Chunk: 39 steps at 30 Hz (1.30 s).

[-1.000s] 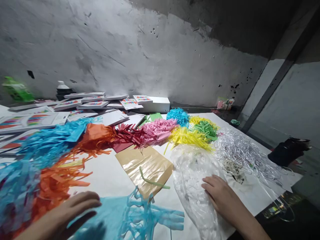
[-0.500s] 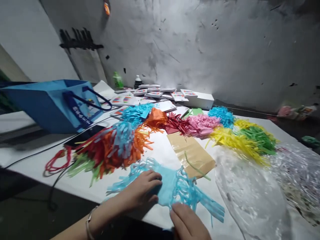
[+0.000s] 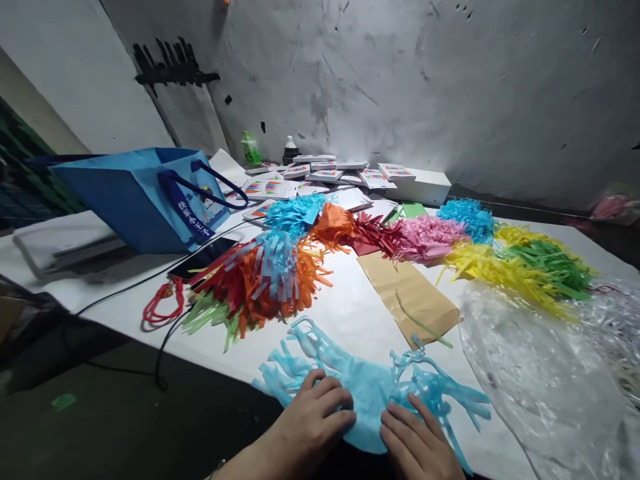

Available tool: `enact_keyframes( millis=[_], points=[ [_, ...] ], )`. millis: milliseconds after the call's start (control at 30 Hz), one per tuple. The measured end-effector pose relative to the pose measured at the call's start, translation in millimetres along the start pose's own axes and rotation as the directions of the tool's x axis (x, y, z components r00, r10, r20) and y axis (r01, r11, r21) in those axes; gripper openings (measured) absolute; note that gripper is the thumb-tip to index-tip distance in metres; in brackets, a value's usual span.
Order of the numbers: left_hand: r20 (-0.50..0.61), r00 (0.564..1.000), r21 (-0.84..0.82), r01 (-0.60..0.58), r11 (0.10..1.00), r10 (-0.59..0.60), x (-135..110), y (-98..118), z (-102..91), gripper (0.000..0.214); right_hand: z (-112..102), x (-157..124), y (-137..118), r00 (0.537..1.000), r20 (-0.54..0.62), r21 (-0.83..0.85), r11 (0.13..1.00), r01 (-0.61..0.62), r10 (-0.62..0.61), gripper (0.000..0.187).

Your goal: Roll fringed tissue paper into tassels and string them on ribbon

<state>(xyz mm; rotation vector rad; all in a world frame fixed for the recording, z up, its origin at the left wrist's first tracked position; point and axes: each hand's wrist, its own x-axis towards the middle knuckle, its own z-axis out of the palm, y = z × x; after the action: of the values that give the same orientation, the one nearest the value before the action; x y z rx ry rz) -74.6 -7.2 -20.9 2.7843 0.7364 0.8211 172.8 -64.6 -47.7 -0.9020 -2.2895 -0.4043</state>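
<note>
A light blue tissue paper tassel sheet (image 3: 371,390) lies at the table's near edge, its plain middle band smooth and its fringe cut into strips on both sides. My left hand (image 3: 320,413) has its bent fingers closed on the left part of the band. On the band's right side, my right hand (image 3: 419,437) presses its fingers close together over the paper. Both thumbs are hidden, and the band's lower edge hangs over the table edge between the hands.
Colourful fringed tassels, including an orange one (image 3: 333,223) and a pink one (image 3: 430,237), line the table. A brown paper piece (image 3: 407,293) lies beyond my hands. Clear plastic (image 3: 540,373) is at right, a blue bag (image 3: 130,197) at left, with a red cord (image 3: 163,303) nearer.
The view has shifted, so the table things appear farther right. My right hand has come up onto the band, and the blue sheet now reaches over the near edge.
</note>
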Motion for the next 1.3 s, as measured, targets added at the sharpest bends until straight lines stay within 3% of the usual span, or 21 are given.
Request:
enact_keyframes(
  millis=[100,200,333,433,533,600,633,700,767,800,900,967,1033,1067,1133,1200,1300],
  points=[
    [-0.076,0.995,-0.100,0.057,0.993,-0.065,0,5,1.9,0.021,-8,2,-5,0.987,0.002,0.065,0.985,-0.158,0.158,0.023],
    [0.024,0.974,-0.138,0.225,0.964,-0.224,10,7,-3.0,0.022,-7,15,-11,0.924,-0.037,0.134,0.918,-0.372,0.380,0.017],
    [0.186,0.866,0.033,0.467,0.883,-0.465,34,8,-7.4,0.020,6,40,-10,0.833,-0.061,0.055,0.835,-0.548,0.550,0.014],
    [0.271,0.782,0.189,0.528,0.828,-0.561,50,6,-8.7,0.018,14,51,-2,0.793,-0.014,-0.070,0.790,-0.609,0.609,0.014],
    [0.324,0.743,0.264,0.523,0.810,-0.586,59,4,-10.1,0.016,12,53,6,0.778,-0.017,-0.232,0.755,-0.614,0.628,0.016],
    [0.345,0.733,0.284,0.514,0.809,-0.587,61,4,-10.1,0.015,5,52,7,0.773,-0.087,-0.329,0.714,-0.618,0.628,0.019],
    [0.350,0.730,0.290,0.512,0.809,-0.587,62,4,-9.6,0.015,1,52,5,0.787,-0.130,-0.352,0.714,-0.605,0.603,0.022],
    [0.355,0.728,0.298,0.507,0.809,-0.587,62,4,-8.0,0.014,-5,53,-2,0.872,-0.148,-0.320,0.812,-0.489,0.466,0.031],
    [0.360,0.732,0.284,0.505,0.815,-0.579,62,0,-7.7,0.013,-3,52,-11,0.963,-0.080,-0.219,0.938,-0.268,0.256,0.037],
    [0.362,0.732,0.268,0.511,0.817,-0.577,61,-3,-9.0,0.014,1,50,-16,0.982,-0.048,-0.163,0.968,-0.190,0.184,0.037],
    [0.287,0.739,0.241,0.560,0.792,-0.610,53,-15,-19.7,0.015,14,38,-21,0.985,-0.045,-0.115,0.979,-0.171,0.167,0.036],
    [0.091,0.793,0.257,0.566,0.783,-0.603,44,-20,-29.4,0.018,20,25,-19,0.990,-0.026,-0.137,0.981,-0.138,0.135,0.034],
    [-0.105,0.888,0.241,0.460,0.855,-0.448,33,-17,-34.5,0.024,22,12,-17,0.996,0.000,-0.144,0.985,-0.090,0.091,0.029],
    [-0.141,0.935,0.216,0.349,0.912,-0.324,28,-12,-33.6,0.025,21,7,-16,0.996,-0.011,-0.132,0.987,-0.092,0.091,0.027],
    [-0.088,0.993,0.139,0.093,0.986,-0.081,19,-1,-24.6,0.027,20,1,-18,0.990,-0.076,-0.076,0.989,-0.124,0.118,0.025],
    [0.001,0.999,0.081,-0.049,0.996,0.049,12,9,-9.8,0.021,19,0,-22,0.983,-0.126,-0.009,0.991,-0.135,0.133,0.027],
    [-0.007,1.000,0.041,-0.023,0.999,0.023,8,13,7.0,0.016,13,2,-26,0.964,-0.152,0.092,0.974,-0.208,0.220,0.028]
  ],
)
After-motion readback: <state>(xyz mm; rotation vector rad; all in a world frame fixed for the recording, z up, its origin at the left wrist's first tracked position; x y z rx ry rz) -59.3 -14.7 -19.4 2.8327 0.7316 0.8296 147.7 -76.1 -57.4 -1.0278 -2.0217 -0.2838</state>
